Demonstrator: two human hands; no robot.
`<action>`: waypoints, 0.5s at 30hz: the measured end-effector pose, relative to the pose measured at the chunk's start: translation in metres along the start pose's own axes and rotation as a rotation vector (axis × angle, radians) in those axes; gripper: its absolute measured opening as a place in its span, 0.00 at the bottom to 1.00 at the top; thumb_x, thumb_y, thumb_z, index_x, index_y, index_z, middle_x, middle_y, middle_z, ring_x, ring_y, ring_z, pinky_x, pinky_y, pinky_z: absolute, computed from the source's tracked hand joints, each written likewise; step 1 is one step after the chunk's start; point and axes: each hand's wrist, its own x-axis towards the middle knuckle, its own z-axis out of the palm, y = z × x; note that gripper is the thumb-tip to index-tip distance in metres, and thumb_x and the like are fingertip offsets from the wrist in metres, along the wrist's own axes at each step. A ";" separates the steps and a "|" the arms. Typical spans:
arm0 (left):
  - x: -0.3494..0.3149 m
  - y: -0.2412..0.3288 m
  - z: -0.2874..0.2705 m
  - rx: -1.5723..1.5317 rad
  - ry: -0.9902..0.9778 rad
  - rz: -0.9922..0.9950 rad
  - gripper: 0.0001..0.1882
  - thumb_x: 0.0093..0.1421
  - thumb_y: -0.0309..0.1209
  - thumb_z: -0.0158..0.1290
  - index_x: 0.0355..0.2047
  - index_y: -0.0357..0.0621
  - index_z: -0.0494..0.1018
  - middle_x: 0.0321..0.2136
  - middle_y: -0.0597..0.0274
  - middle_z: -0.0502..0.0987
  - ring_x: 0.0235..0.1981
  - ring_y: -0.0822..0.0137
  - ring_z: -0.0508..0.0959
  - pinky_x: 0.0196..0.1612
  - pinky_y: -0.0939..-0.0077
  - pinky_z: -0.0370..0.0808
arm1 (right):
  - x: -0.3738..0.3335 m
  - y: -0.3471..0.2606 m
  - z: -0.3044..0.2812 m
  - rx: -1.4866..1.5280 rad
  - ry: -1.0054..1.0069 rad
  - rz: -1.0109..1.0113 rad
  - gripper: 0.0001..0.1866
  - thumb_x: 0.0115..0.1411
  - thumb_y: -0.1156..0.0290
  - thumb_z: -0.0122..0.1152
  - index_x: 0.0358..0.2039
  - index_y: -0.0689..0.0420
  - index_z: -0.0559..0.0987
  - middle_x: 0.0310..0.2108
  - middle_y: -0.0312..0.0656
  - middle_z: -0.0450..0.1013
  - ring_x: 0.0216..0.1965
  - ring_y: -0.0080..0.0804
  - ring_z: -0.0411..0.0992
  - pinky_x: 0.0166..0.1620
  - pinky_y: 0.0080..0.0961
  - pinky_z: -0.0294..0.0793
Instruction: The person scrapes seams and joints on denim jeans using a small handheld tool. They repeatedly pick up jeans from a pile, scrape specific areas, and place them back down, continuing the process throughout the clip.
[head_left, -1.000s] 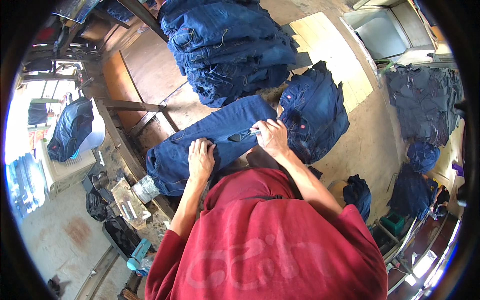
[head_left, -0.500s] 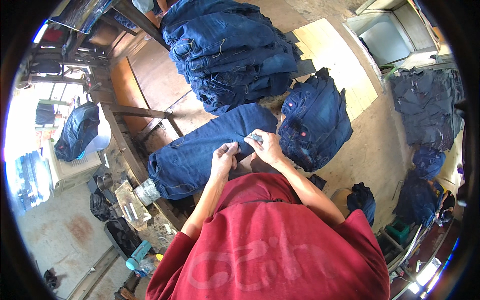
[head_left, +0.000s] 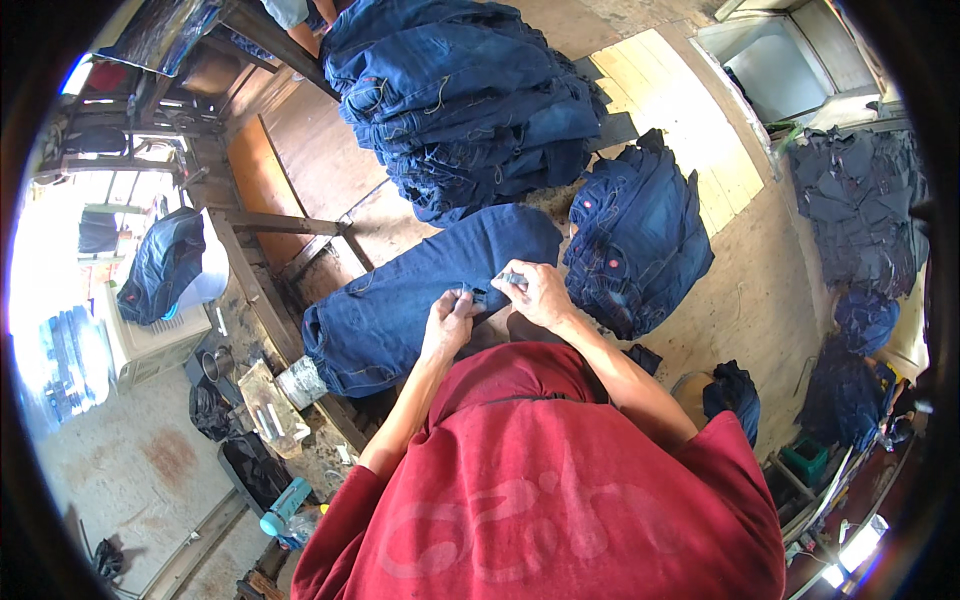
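A pair of dark blue jeans [head_left: 400,285] lies stretched over a padded bar, whose pale wrapped end [head_left: 300,383] pokes out at the left. Close to my body, my left hand [head_left: 450,322] pinches the near edge of the denim between thumb and fingers. A small frayed, lighter patch shows in the cloth just beyond those fingertips. My right hand [head_left: 540,297] is closed on a small grey piece [head_left: 515,279], too small to name, held against the denim right beside the patch. The two hands are a short gap apart.
A tall heap of jeans [head_left: 460,110] rises beyond the bar, and a smaller pile of jeans [head_left: 640,240] sits to the right. A wooden bench frame [head_left: 255,290] runs along the left. Dark cloth pieces [head_left: 860,210] lie far right. Another person's leg [head_left: 290,15] shows at the top.
A frayed light patch now shows between my hands. My right hand has turned slightly, so less of the grey piece shows. The whole view has shifted a little.
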 end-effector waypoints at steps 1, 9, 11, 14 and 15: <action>-0.005 0.000 -0.001 -0.049 0.005 -0.067 0.12 0.78 0.37 0.52 0.40 0.42 0.75 0.23 0.68 0.78 0.13 0.79 0.63 0.18 0.76 0.58 | 0.000 0.000 0.001 -0.008 0.007 -0.008 0.12 0.67 0.60 0.72 0.35 0.55 0.82 0.27 0.47 0.82 0.29 0.50 0.82 0.34 0.44 0.79; 0.000 0.011 0.003 0.153 -0.014 0.013 0.10 0.75 0.36 0.55 0.40 0.42 0.75 0.25 0.62 0.80 0.12 0.78 0.63 0.17 0.76 0.60 | -0.005 0.004 0.005 -0.072 0.053 -0.077 0.08 0.66 0.64 0.71 0.37 0.52 0.83 0.28 0.45 0.82 0.30 0.50 0.82 0.36 0.45 0.80; 0.002 0.006 0.003 0.061 -0.004 -0.024 0.10 0.75 0.35 0.56 0.42 0.40 0.75 0.28 0.59 0.82 0.12 0.78 0.64 0.17 0.76 0.62 | -0.004 0.004 0.007 -0.089 0.072 -0.112 0.07 0.66 0.65 0.72 0.37 0.53 0.83 0.28 0.45 0.81 0.29 0.48 0.81 0.35 0.43 0.79; -0.011 -0.005 -0.007 -0.196 0.013 -0.119 0.11 0.75 0.35 0.56 0.45 0.37 0.76 0.33 0.55 0.85 0.14 0.75 0.68 0.18 0.75 0.65 | -0.003 0.004 0.011 -0.079 0.092 -0.082 0.07 0.66 0.66 0.72 0.36 0.55 0.84 0.27 0.45 0.80 0.28 0.44 0.81 0.33 0.38 0.78; -0.019 -0.008 -0.017 -0.194 0.032 -0.078 0.12 0.75 0.34 0.55 0.46 0.36 0.76 0.32 0.55 0.85 0.15 0.73 0.71 0.18 0.74 0.67 | -0.005 0.004 0.012 -0.067 0.091 -0.035 0.07 0.66 0.66 0.73 0.36 0.55 0.85 0.27 0.45 0.81 0.28 0.43 0.81 0.32 0.37 0.78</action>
